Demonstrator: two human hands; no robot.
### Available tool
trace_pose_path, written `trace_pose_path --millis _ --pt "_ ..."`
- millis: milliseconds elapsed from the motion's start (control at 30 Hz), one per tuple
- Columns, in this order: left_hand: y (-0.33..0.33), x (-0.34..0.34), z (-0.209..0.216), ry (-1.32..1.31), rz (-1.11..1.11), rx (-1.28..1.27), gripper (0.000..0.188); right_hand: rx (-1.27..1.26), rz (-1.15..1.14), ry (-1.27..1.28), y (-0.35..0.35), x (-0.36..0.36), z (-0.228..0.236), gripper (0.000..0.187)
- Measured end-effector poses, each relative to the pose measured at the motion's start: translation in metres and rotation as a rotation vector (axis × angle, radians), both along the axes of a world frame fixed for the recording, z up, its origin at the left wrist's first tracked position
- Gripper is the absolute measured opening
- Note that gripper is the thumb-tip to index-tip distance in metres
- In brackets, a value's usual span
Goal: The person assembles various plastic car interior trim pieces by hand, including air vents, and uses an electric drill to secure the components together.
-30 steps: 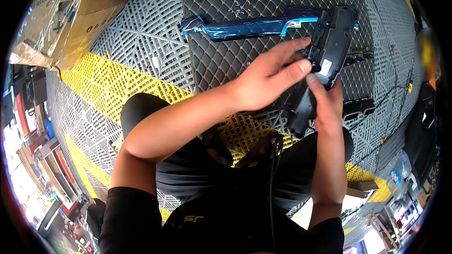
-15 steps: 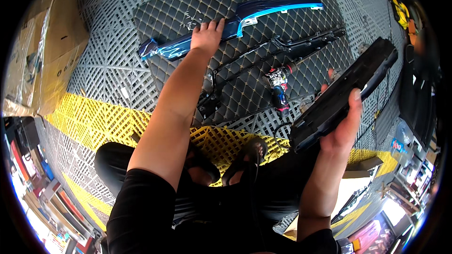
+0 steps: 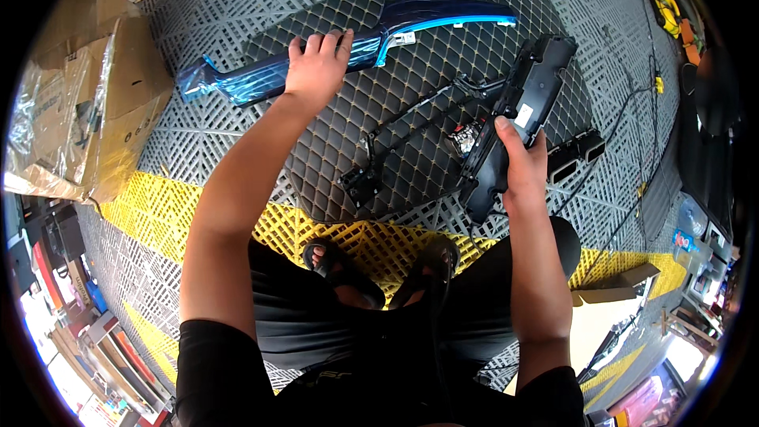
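Note:
My left hand (image 3: 315, 71) rests on a long glossy dark-blue trim panel (image 3: 257, 83) with a bright blue edge. Its fingers are spread and reach the panel's far edge; the thumb is hidden. The panel lies across the quilted black mat (image 3: 324, 158), its left end past the mat's edge. In my right hand (image 3: 523, 162) is a long black plastic housing (image 3: 541, 71) with a small white label, held tilted, the thumb on its upper face. Beneath the housing, a cordless drill (image 3: 465, 139) is partly hidden. A thin black plastic frame (image 3: 407, 115) lies between panel and drill.
A cardboard box (image 3: 130, 87) wrapped in clear film stands at the left. Right of my right hand lies a black part with rectangular openings (image 3: 581, 154), with cables near it. Grey and yellow grid tiles (image 3: 162, 202) form the floor. A plastic bottle (image 3: 689, 221) is farther right.
The blue panel has slid left across the mat under my left hand. My right hand has turned the black housing and brought it left, over the drill, uncovering the part with rectangular openings.

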State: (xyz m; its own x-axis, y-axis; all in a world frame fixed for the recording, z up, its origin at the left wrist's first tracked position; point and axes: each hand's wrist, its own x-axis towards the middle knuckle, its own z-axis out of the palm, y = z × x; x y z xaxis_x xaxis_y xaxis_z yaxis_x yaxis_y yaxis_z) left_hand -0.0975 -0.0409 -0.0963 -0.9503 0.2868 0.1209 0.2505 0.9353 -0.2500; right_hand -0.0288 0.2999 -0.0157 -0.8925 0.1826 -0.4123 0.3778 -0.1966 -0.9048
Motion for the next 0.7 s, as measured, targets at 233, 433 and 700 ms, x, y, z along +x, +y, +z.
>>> trace_pose_path --millis 233,433,700 --pt "-0.051 0.033 0.091 0.321 -0.044 -0.155 0.072 -0.039 0.031 -0.045 -0.017 -0.003 -0.009 0.049" --pt "-0.056 0.083 0.159 0.399 0.023 0.099 0.082 0.123 0.263 -0.057 -0.039 0.012 -0.040 0.068" --pt "-0.026 0.122 0.186 0.415 0.151 0.962 0.089 -0.077 0.331 -0.133 -0.135 0.007 -0.066 0.071"
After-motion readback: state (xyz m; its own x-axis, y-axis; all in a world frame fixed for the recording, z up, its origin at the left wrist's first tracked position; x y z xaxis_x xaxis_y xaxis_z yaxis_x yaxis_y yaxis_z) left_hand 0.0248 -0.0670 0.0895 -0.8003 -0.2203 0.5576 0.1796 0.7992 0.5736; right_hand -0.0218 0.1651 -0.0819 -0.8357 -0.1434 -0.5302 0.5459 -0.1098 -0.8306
